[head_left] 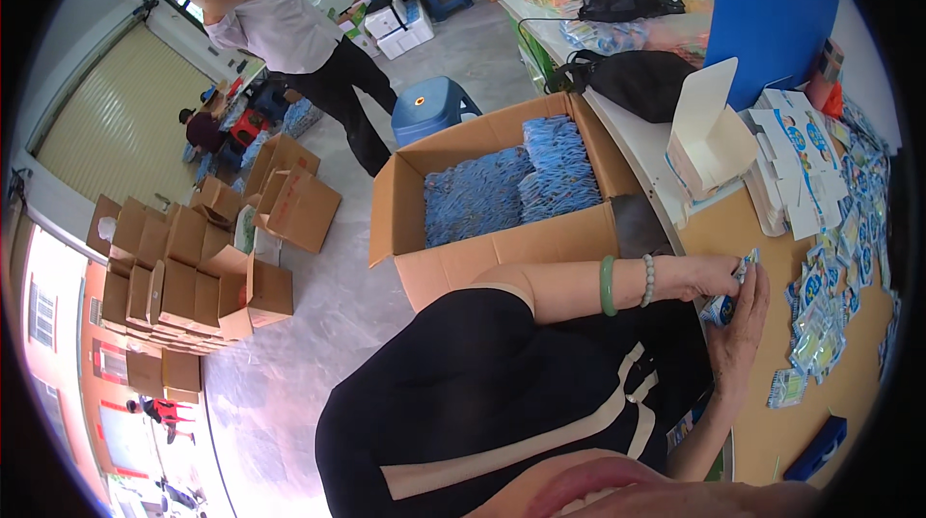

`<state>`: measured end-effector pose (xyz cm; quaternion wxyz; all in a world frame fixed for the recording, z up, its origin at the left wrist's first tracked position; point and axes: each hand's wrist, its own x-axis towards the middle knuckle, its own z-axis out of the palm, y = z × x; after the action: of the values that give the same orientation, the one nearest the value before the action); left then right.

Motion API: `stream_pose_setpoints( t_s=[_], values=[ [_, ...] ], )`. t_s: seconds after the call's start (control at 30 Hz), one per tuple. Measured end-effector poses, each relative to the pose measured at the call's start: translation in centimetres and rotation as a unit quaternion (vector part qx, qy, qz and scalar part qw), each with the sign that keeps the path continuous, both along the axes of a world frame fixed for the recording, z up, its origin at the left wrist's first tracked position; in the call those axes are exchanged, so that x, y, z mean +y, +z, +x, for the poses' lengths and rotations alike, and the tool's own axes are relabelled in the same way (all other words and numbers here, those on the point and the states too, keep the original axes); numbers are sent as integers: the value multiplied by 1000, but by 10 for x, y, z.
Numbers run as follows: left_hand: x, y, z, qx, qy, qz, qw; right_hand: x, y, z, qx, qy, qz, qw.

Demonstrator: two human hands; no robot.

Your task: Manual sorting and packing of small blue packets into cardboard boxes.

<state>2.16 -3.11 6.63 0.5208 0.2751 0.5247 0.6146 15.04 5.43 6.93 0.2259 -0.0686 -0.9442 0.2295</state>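
Observation:
My left hand [714, 277], with a green bangle and a beaded bracelet on its wrist, has its fingers closed round small blue-and-white packets [719, 310] above the table edge. From below, my right hand [745, 325] meets it, its long fingers pressed against the same packets; how many are held is hidden by the fingers. Just right of both hands lies a loose heap of similar flat packets [820, 315] on the tan tabletop [762, 412]. An open white box [714, 147] stands beyond my hands, beside a stack of white printed cartons [796, 156].
A large open cardboard box [492, 253] filled with blue packets stands left of the table. Behind it is a blue stool [431, 108]. Black bags [641, 84] and a blue panel [772, 26] are farther along. Another person [289, 36] stands near stacked cardboard boxes [178, 272].

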Motion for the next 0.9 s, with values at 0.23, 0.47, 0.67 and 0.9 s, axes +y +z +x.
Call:
stream_pose_setpoints(
  t_s=[0.23,0.47,0.67,0.9],
  values=[
    [10,-10,7,-11,126,33,991,2,10,5,8,-11,55,998],
    [2,13,6,-57,159,54,984,19,-30,7,81,-91,-429,895],
    [29,-8,30,48,154,61,985,21,-38,11,113,-137,-554,813],
    [20,9,4,76,-17,-13,997,21,-46,12,151,-140,-443,873]
  ],
)
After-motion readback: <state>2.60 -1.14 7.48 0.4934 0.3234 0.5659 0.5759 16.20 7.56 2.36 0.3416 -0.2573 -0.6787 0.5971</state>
